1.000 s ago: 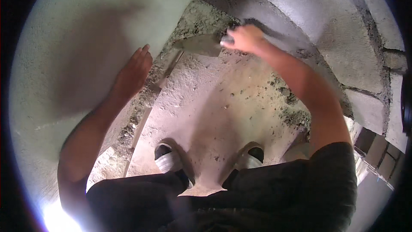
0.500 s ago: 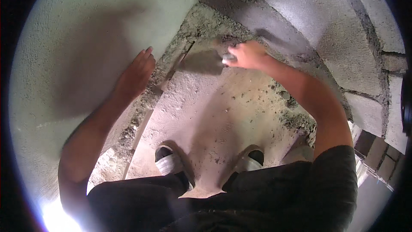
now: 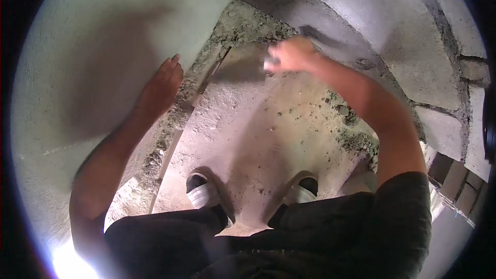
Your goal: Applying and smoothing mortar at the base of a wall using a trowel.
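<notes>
My left hand [image 3: 162, 87] is beside the smooth plastered wall [image 3: 98, 67] on the left, its fingers stretched out and holding nothing. Whether the fingertips touch the wall I cannot tell. My right hand [image 3: 295, 55] is over the far end of the dusty concrete floor [image 3: 232, 119], near the corner. Its fingers are curled and partly smeared by motion. A small pale and dark patch shows at the fingertips; what it is cannot be made out. Crumbly grey mortar debris [image 3: 243, 23] fills the corner beyond this hand.
A block wall [image 3: 423, 62] with rough mortar joints rises on the right. Loose rubble [image 3: 356, 142] lies along its foot. A narrow strip of board or edging [image 3: 168, 168] runs along the left wall among more debris. My feet in light-strapped sandals [image 3: 204, 194] stand on the floor.
My right hand has shifted slightly away from me and up over the corner. My left hand has barely moved, and its fingers are still stretched out.
</notes>
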The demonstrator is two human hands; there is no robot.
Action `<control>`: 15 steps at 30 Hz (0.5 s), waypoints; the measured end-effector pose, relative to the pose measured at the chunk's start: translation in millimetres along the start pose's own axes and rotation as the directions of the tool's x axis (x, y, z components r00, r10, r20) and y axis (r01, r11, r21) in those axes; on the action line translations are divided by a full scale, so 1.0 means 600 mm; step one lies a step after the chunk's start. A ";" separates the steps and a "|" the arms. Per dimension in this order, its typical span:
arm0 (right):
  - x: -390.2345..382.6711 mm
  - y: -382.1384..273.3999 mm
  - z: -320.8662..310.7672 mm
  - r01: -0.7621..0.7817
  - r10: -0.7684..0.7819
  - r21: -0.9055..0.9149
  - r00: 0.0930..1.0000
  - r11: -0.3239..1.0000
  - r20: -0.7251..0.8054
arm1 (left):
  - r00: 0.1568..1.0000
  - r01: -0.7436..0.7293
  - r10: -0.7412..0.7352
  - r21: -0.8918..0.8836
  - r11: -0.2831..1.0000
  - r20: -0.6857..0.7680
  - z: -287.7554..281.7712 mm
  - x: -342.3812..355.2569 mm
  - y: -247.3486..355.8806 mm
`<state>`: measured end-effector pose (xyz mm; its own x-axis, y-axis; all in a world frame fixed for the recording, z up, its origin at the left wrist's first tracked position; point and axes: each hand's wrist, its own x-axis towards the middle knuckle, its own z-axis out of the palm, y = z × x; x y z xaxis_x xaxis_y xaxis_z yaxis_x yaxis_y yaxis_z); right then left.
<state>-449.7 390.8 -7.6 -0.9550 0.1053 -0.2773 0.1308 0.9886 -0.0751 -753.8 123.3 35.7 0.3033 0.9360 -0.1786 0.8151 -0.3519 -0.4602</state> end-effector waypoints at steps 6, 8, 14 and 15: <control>-0.009 0.014 0.013 -0.273 0.271 0.067 0.962 0.960 0.033 | 0.999 -0.039 0.038 -0.133 0.990 -0.009 -0.018 0.006 -0.007; -0.009 0.007 0.015 -0.242 0.240 0.076 0.970 0.967 0.026 | 0.990 -0.037 0.027 -0.062 0.997 -0.141 -0.014 -0.003 -0.001; 0.012 0.065 0.010 -0.229 0.208 -0.072 0.953 0.971 -0.219 | 0.998 -0.029 0.024 -0.098 0.995 -0.051 -0.011 0.001 -0.007; 0.005 0.060 0.015 -0.283 0.271 -0.054 0.949 0.958 -0.162 | 0.998 -0.032 0.026 -0.098 0.995 -0.054 -0.011 0.004 -0.008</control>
<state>-445.6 426.0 -20.0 -0.9138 0.3856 -0.1279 0.3812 0.9227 0.0578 -753.9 127.2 43.3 0.3511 0.9253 -0.1431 0.8494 -0.3791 -0.3673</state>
